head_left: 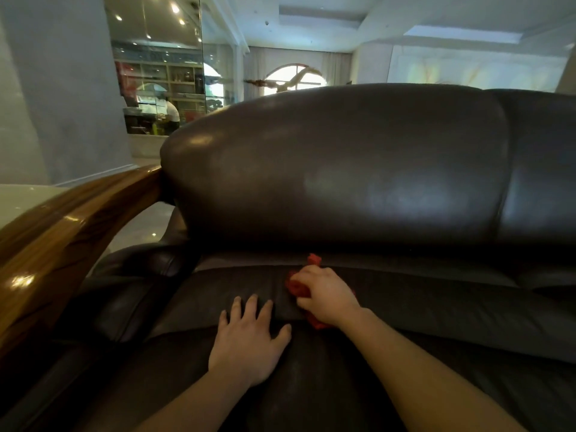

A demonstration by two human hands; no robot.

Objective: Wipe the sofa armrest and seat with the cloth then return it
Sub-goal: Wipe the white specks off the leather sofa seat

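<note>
While my left hand [249, 341] lies flat and open on the seat [436, 313], my right hand [327, 296] bunches the cloth [297, 288] at the seat's back; the armrest [62, 232] lies leftward, nearer my left.

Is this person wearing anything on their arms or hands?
No. The left hand and right hand are bare: no gloves, rings, watch or bracelet show. Both forearms are uncovered to the picture's edge, with no sleeve in view.
</note>
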